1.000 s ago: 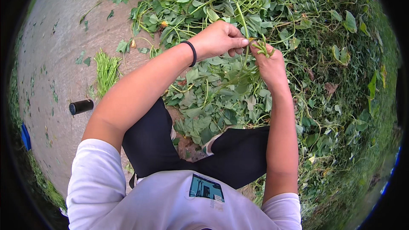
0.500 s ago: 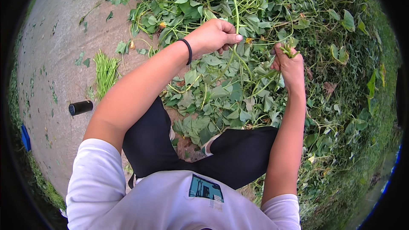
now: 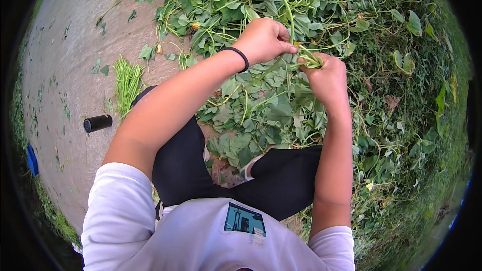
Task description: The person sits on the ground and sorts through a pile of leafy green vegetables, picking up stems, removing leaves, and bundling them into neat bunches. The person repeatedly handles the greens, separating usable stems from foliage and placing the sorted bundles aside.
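Observation:
My left hand (image 3: pixel 267 42), with a dark band at the wrist, pinches a long green vine (image 3: pixel 288 7) between thumb and fingers. The vine arches up and away to the left over the leaf heap. Close beside it on the right, my right hand (image 3: pixel 329 80) is closed round a small bunch of green stems (image 3: pixel 313 61), whose ends stick out toward the left thumb. Whether the right fingers also grip the vine is hidden. Both hands are above a heap of cut leafy vines (image 3: pixel 266 105) in front of my knees.
On the bare ground (image 3: pixel 65 80) at the left lies a bundle of trimmed green stems (image 3: pixel 128 85). Nearer to me is a black cylinder (image 3: pixel 98 123). A blue object (image 3: pixel 32 159) shows at the far left rim. Loose leaves dot the ground, and grass (image 3: pixel 427 211) grows along the right.
My right hand has moved left and slightly down with its stems, close to my left hand. My left hand has shifted a little right, still pinching the vine.

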`<state>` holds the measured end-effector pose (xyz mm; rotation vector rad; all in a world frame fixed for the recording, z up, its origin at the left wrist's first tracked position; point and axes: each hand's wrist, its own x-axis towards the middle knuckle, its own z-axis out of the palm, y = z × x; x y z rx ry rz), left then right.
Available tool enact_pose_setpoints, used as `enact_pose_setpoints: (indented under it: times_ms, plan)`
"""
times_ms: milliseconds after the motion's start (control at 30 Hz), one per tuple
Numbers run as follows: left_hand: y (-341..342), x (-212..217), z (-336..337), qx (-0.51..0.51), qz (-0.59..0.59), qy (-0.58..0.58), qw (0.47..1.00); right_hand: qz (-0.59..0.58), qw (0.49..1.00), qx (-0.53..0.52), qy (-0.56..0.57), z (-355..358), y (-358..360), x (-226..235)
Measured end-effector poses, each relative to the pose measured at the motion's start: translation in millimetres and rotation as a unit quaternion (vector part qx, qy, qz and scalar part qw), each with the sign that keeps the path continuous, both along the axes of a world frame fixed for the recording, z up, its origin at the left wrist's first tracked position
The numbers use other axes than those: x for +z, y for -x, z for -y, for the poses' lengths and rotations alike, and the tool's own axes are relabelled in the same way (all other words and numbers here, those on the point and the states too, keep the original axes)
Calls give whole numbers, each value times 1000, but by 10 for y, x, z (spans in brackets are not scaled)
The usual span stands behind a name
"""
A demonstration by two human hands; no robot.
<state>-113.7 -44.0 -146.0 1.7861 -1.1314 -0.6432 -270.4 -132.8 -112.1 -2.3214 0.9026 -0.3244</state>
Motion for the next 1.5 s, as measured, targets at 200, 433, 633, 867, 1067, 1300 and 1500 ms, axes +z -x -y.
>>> enact_pose_setpoints:
  times_ms: [200, 433, 633, 867, 1067, 1300, 1500]
  plan:
    - [-285, 10, -27, -1, -85, -84, 993, 147, 985, -92, -17, 904, 634, -196]
    - [-225, 204, -113, -67, -391, 161, 904, 117, 908, 72, -397, 97, 70, -161]
    - [-42, 177, -133, -44, -385, 71, 919, 159, 877, 68, -448, -20, 8, -209]
    - [-296, 231, -234, 28, -373, 71, 925, 150, 888, 68, -429, -79, -17, -202]
    - [17, 132, -183, -1, -55, -123, 991, 185, 973, 135, 29, -20, -69, -489]
    - [41, 189, -151, -93, -173, -130, 972, 205, 930, 209, 221, 273, -62, -307]
    - [13, 301, -76, -152, -229, -94, 957, 200, 931, 184, 244, 409, -34, -205]
